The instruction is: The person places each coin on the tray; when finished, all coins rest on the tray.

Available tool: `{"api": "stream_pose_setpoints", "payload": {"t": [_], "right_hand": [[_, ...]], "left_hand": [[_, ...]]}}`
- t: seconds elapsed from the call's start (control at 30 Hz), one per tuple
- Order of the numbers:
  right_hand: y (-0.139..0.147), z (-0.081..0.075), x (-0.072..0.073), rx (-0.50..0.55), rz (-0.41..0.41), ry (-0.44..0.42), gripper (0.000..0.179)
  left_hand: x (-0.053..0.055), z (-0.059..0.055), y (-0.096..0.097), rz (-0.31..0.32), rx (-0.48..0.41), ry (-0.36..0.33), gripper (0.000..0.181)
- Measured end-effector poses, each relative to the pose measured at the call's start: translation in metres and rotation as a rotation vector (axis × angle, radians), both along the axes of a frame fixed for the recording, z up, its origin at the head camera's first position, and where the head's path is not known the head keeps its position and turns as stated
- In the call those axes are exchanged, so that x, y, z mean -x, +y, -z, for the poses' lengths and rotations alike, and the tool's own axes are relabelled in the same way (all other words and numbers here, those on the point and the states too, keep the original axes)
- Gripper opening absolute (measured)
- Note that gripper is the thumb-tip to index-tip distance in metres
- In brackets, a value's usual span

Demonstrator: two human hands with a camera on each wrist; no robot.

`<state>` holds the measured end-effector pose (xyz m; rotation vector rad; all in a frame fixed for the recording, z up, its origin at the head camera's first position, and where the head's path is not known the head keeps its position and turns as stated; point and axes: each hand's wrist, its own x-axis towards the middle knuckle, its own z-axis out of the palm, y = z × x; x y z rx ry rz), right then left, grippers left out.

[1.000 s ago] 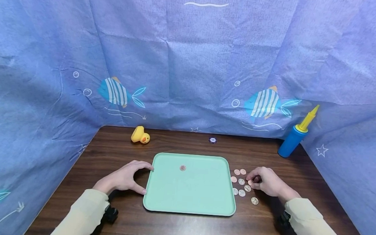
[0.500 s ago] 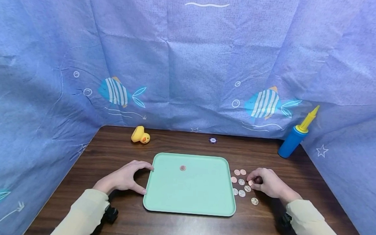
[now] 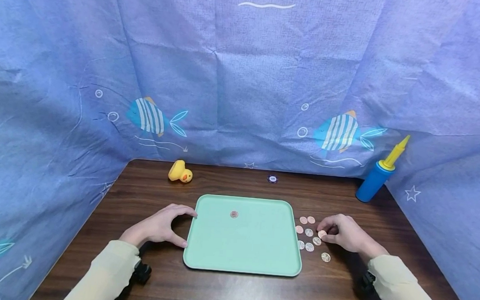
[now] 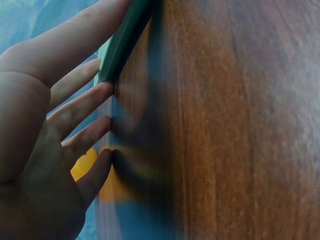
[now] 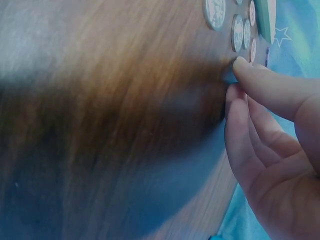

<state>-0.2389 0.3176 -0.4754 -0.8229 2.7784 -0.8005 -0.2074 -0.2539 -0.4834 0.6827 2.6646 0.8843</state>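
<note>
A pale green tray (image 3: 244,243) lies on the table with one copper-coloured coin (image 3: 234,214) on it. At the tray's left edge is my left hand (image 3: 161,226), thumb and fingers spread and touching the rim. In the left wrist view, the tray's edge (image 4: 122,47) passes behind the thumb and several fingertips reach down to the tabletop. Right of the tray, my right hand (image 3: 347,234) pinches a copper-coloured coin (image 3: 322,234) between thumb and fingers, low over the table. The right wrist view hides that coin. Several copper, silver (image 3: 310,247) and gold-toned coins (image 3: 326,257) lie beside it.
At the back of the dark wooden table (image 3: 238,291) are a yellow rubber duck (image 3: 181,171) lying on its side, a poker chip (image 3: 272,179) and a blue hand pump (image 3: 375,182) with a yellow nozzle. A blue fish-print cloth (image 3: 243,99) stands behind and at both sides.
My right hand has shifted very slightly right, and the coin at its fingertips moved with it. My left hand, the tray and the other coins stay in place.
</note>
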Motion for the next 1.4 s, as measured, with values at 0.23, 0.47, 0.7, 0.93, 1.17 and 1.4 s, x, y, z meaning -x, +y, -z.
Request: {"api": "stream_pose_setpoints", "payload": {"t": [0.23,0.47,0.7,0.93,1.17,1.4], "right_hand": [[0.003,0.002,0.002,0.042,-0.009,-0.022,0.015],[0.004,0.002,0.0,0.177,-0.015,-0.063,0.01],[-0.005,0.0,0.003,0.292,0.026,-0.126,0.014],[-0.031,-0.004,0.009,0.319,0.085,-0.184,0.017],[-0.066,-0.011,0.015,0.33,0.093,-0.227,0.017],[-0.098,-0.012,0.021,0.35,0.04,-0.204,0.017]], "left_hand": [[-0.001,-0.001,0.0,-0.001,-0.004,-0.003,0.081],[-0.002,-0.001,0.0,-0.001,-0.01,-0.005,0.081],[-0.001,0.0,0.0,0.007,-0.014,0.008,0.08],[0.0,0.001,0.0,0.004,-0.009,0.003,0.081],[0.0,0.001,-0.001,-0.004,-0.001,-0.007,0.08],[-0.001,0.0,-0.001,-0.008,-0.005,-0.018,0.081]]}}
